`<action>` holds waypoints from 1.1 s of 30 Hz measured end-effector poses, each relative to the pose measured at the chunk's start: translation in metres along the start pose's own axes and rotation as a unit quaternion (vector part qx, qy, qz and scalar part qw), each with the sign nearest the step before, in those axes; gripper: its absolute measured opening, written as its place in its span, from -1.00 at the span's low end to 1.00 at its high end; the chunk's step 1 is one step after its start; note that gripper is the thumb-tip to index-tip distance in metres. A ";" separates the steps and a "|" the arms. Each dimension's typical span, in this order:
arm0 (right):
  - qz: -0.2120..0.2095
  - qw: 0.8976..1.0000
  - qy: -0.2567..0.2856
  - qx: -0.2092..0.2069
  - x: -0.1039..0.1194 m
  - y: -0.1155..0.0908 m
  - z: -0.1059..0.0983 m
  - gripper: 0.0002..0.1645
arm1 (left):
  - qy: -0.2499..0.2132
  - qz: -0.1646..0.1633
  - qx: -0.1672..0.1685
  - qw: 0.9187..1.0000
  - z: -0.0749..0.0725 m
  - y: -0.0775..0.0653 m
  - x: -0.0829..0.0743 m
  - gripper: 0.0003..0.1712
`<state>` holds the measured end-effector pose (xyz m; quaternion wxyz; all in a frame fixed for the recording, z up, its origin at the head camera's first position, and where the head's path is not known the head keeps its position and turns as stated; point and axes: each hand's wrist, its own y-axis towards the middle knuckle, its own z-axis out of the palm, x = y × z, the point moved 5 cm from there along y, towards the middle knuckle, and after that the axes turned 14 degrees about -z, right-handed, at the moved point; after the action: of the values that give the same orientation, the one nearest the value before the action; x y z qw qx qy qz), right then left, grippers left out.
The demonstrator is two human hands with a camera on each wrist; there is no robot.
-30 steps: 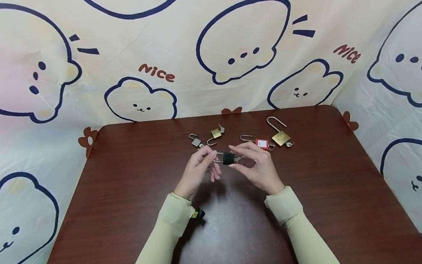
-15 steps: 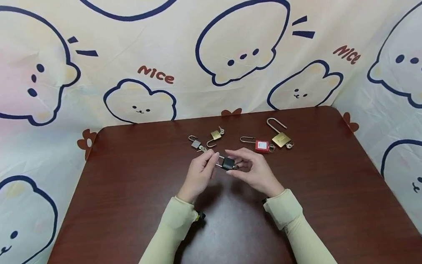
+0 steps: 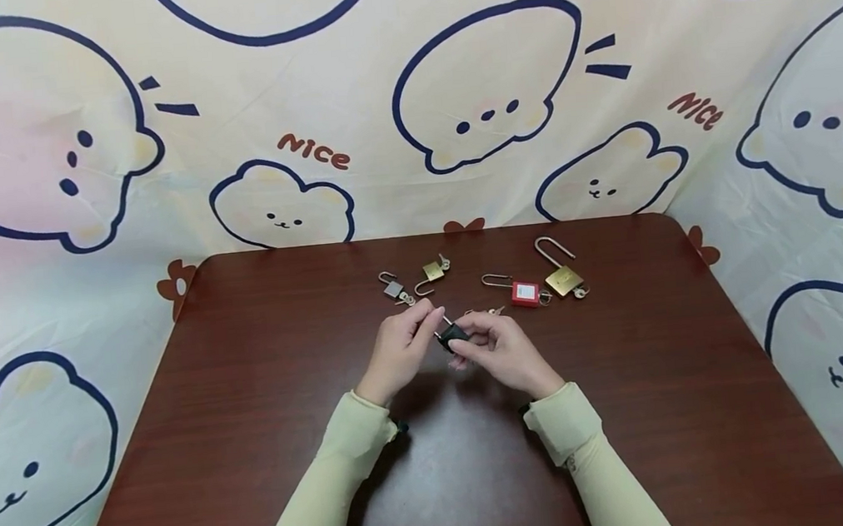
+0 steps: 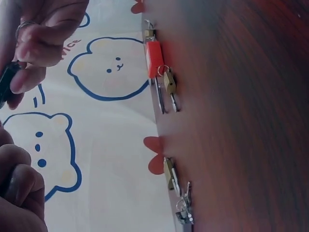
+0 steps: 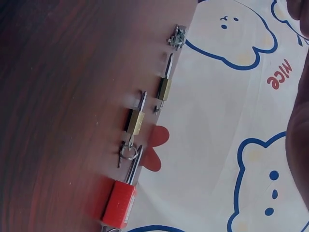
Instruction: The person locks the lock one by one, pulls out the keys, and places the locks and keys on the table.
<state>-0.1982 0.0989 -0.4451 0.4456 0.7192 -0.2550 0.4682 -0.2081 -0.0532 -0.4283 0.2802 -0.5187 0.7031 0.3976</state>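
Observation:
A black padlock (image 3: 452, 337) with a silver shackle is held tilted between both hands, above the table. My left hand (image 3: 395, 349) pinches the shackle end between thumb and fingers. My right hand (image 3: 506, 352) grips the body, its thumb across the face. In the left wrist view, part of the black padlock (image 4: 7, 83) shows beside the right hand (image 4: 46, 34), where a thin metal ring sits at the fingers. The left hand (image 4: 19, 183) appears lower left there. Only a dark edge of the right hand (image 5: 298, 130) shows in the right wrist view; the held padlock is out of that frame.
Along the far side of the brown table (image 3: 251, 378) lie a silver padlock (image 3: 393, 290), a small brass padlock (image 3: 433, 272), a red padlock (image 3: 525, 293) and a large brass padlock (image 3: 563, 281), shackles open. Another brass padlock (image 5: 135, 122) lies mostly hidden behind the hands in the head view.
The padlock has tilted and come slightly nearer, its shackle now pointing up. My right hand has closed round the body, thumb over its face. Keys on the table behind it have come into view.

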 end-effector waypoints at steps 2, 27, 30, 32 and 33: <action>0.001 1.000 0.027 0.012 -0.006 -0.001 0.004 -0.79 | 0.009 -0.005 0.012 1.000 0.002 -0.001 0.001 -0.62; 0.013 0.999 -0.043 -0.008 0.015 -0.012 0.007 -0.90 | 0.187 0.059 0.032 0.980 0.023 -0.008 -0.009 -0.60; 0.002 0.999 -0.048 -0.008 0.017 -0.010 0.005 -0.89 | 0.186 0.069 0.028 0.980 0.021 -0.005 -0.011 -0.60; -0.003 0.999 -0.047 -0.008 0.018 -0.007 0.005 -0.89 | 0.187 0.073 0.022 0.979 0.019 -0.004 -0.013 -0.60; -0.004 0.999 -0.044 -0.007 0.019 -0.006 0.004 -0.89 | 0.186 0.074 0.018 0.980 0.018 -0.003 -0.013 -0.61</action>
<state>-0.1834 0.0987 -0.4312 0.4408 0.7370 -0.2748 0.4323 -0.2017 -0.0314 -0.4282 0.1238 -0.5253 0.7864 0.3005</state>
